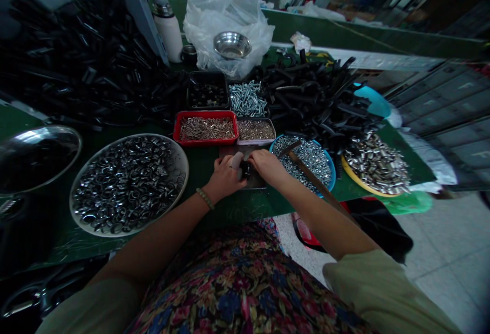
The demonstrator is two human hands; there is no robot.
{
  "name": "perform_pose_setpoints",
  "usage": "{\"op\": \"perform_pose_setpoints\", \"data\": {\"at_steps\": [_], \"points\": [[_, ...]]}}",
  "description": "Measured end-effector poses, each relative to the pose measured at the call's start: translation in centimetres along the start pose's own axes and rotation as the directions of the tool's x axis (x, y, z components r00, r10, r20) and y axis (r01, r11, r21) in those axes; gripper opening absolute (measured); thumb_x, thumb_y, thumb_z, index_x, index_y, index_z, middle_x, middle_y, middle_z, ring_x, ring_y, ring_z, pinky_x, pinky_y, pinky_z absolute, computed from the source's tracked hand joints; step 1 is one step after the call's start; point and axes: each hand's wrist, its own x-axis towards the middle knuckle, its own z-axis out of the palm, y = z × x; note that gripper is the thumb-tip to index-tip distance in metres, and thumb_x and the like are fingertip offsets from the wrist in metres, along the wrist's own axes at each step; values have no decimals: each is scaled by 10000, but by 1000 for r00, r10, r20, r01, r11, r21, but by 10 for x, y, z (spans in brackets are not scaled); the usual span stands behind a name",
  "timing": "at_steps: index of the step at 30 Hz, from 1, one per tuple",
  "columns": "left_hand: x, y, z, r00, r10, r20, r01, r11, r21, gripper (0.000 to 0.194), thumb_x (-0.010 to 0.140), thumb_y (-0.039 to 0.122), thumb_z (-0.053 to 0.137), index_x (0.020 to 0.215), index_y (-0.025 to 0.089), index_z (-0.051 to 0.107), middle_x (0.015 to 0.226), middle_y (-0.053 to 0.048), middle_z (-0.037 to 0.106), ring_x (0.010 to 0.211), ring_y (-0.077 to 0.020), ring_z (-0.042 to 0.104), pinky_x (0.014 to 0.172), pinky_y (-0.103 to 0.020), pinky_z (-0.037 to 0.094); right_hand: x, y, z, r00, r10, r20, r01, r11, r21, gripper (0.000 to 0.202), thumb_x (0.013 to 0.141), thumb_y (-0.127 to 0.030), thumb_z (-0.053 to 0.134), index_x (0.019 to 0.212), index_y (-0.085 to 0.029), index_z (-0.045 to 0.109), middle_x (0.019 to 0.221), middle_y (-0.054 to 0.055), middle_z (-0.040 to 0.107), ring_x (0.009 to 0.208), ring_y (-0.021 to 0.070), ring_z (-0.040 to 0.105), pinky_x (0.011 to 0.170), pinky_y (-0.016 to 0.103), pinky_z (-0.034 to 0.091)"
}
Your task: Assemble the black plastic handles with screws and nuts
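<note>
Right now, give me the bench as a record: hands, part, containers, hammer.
left hand: at the black part, grip unclear
right hand: fingertips by the same part
part: small, mostly hidden by hands
red tray: thin coppery pins
white basin: dark shiny rings
blue basin: small shiny pieces
yellow basin: silvery metal pieces
hammer: across blue basin

hands [226,175]: at black part [246,170] | hammer [307,170]: across blue bowl [333,172] | red tray [204,143]: pins [206,128]

Green desk [237,211] open on near side of left hand [225,176]. Red tray [206,143] walls off far side; hammer [306,171] over blue basin [332,171] crowds right hand [268,165]; white basin [180,163] limits left.
</note>
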Motion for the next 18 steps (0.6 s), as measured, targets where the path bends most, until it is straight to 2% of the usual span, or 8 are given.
{"op": "perform_pose_setpoints", "data": {"at_steps": [4, 7, 8, 10, 12, 13, 15, 18], "points": [[0, 0, 0, 1000, -1, 3, 1, 1000, 10, 619, 740, 342, 616, 1295, 195, 385, 1201, -113, 584, 1179, -277, 477, 1015, -455, 291, 2, -6, 3, 998, -62, 0, 62, 997, -42, 268, 986, -227, 370, 924, -132, 613, 898, 114, 647, 890, 241, 565, 795, 340, 410], [0, 0, 1, 1000, 3, -9, -2, 1000, 24, 625, 748, 347, 605, 1304, 183, 373, 1197, -122, 583, 1167, -281, 478, 1005, -455, 296, -6, 2, 1, 997, -74, -7, 74, 997, -26, 271, 984, -270, 387, 1011, -128, 617, 951, 124, 654, 933, 244, 564, 813, 349, 417], [0, 0, 1, 1000, 6, -14, -6, 1000, 26, 617, 750, 347, 601, 1300, 183, 375, 1192, -121, 583, 1161, -280, 480, 1000, -456, 300, -12, 9, -2, 999, -35, -33, 34, 999, -27, 276, 975, -296, 414, 1085, -126, 602, 1003, 132, 653, 968, 250, 561, 830, 357, 418], [0, 0, 2, 1000, 8, -19, -8, 1000, 24, 600, 749, 347, 600, 1286, 188, 384, 1170, -111, 588, 1143, -276, 490, 991, -456, 309, -31, 30, -8, 979, 175, -105, -182, 981, -62, 374, 945, -358, 478, 1227, -119, 534, 1111, 165, 630, 1039, 280, 544, 857, 392, 416], [0, 0, 1, 1000, 4, -18, -4, 1000, 17, 596, 741, 345, 608, 1275, 193, 390, 1154, -102, 592, 1136, -273, 497, 994, -458, 309, -52, 53, -13, 893, 434, -120, -447, 886, -123, 445, 911, -373, 531, 1260, -99, 502, 1142, 201, 615, 1066, 324, 536, 853, 434, 417], [0, 0, 1, 1000, 2, -17, -2, 1000, 12, 601, 737, 343, 612, 1275, 195, 387, 1157, -100, 591, 1140, -273, 496, 999, -460, 306, -62, 63, -15, 856, 511, -81, -517, 841, -157, 426, 901, -351, 543, 1237, -91, 515, 1119, 207, 624, 1058, 337, 544, 846, 445, 420], [0, 1, 1, 1000, -4, -15, 4, 1000, 5, 600, 735, 342, 614, 1271, 201, 386, 1178, -104, 584, 1146, -277, 497, 1005, -466, 300, -75, 71, -16, 826, 564, 14, -551, 812, -191, 359, 911, -288, 516, 1209, -88, 531, 1073, 203, 640, 1044, 335, 566, 836, 436, 432], [0, 1, 1, 1000, -1, -21, 1, 1000, -2, 574, 737, 330, 610, 1254, 207, 393, 1187, -105, 583, 1133, -279, 507, 996, -465, 307, -78, 53, -21, 832, 554, 35, -552, 832, -56, 346, 960, -244, 387, 1264, -119, 495, 1119, 188, 635, 1004, 287, 615, 804, 376, 464]]}}
